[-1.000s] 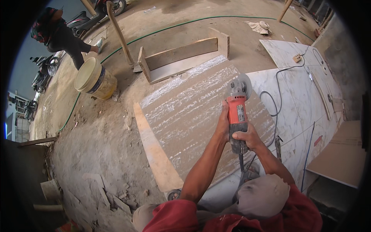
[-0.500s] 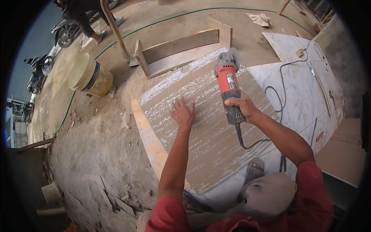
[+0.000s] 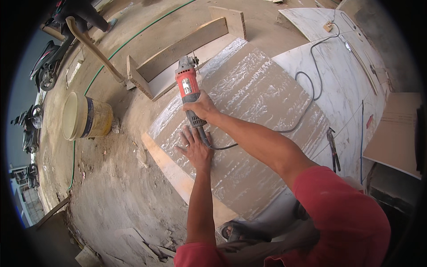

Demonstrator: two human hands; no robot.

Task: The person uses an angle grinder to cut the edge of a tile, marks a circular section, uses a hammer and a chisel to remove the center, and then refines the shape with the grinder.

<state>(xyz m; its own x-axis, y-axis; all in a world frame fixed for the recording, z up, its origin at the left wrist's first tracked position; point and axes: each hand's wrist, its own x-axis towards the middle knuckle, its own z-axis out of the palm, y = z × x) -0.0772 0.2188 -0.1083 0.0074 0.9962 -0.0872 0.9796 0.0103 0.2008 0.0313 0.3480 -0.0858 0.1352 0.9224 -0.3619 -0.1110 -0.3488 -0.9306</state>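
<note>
My right hand (image 3: 202, 107) is wrapped round the black body of a red and black angle grinder (image 3: 186, 85). Its disc, seen nearly edge-on, is over the far left edge of a large brown slab (image 3: 262, 120) with whitish ridges across its surface. Flat on that slab, near its left edge, lies my left hand (image 3: 197, 149) with the fingers spread. The grinder's tail and cord pass just over or beside those fingers; whether they touch cannot be told. A pale wooden board (image 3: 165, 168) shows beneath the slab's left side.
Beyond the slab stands a wooden frame (image 3: 182, 44). White marbled tiles (image 3: 342, 82) lie to the right, with a black cord (image 3: 314, 58) and pliers-like tool (image 3: 332, 149) on them. A bucket (image 3: 91, 118), a green hose (image 3: 133, 40) and another person's legs (image 3: 86, 15) are at left.
My right hand has carried the grinder leftward across the slab, from its far right side to its left edge. The disc has turned more edge-on. My left hand stays flat; the whole view has shifted.
</note>
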